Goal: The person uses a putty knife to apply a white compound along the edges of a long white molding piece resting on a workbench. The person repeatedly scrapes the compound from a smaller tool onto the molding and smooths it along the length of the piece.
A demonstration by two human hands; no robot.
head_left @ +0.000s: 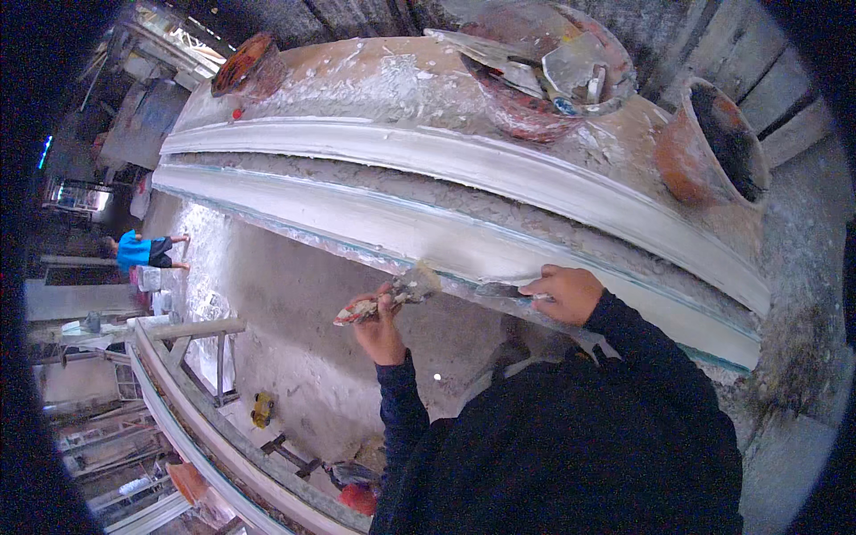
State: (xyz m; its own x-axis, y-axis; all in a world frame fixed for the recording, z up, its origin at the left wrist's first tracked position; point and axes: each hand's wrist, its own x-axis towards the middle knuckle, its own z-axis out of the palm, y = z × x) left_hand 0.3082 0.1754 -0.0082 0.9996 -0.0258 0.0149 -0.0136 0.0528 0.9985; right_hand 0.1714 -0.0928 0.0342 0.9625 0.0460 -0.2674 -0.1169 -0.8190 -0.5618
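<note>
My left hand [380, 335] is closed around a plaster-caked brush [415, 284] with a red-and-white smeared handle. Its wide end points up and right, close to the near edge of a long white plaster moulding [374, 220]. Further right, my right hand [571, 295] grips a putty knife [501, 291]. The knife's thin blade points left and lies at the moulding's near edge; its handle is mostly hidden in my fingers. Beyond a grey groove, a second white moulding [428, 147] runs alongside the first.
Behind the mouldings, a plaster-splashed bench [366, 73] bears a reddish basin [526, 114] with tools and scraps, a terracotta-coloured bucket [711, 143] and another reddish container [245, 69]. A person in blue [135, 251] is at far left. A curved frame [201, 419] stands lower left, near a yellow toy truck [262, 409].
</note>
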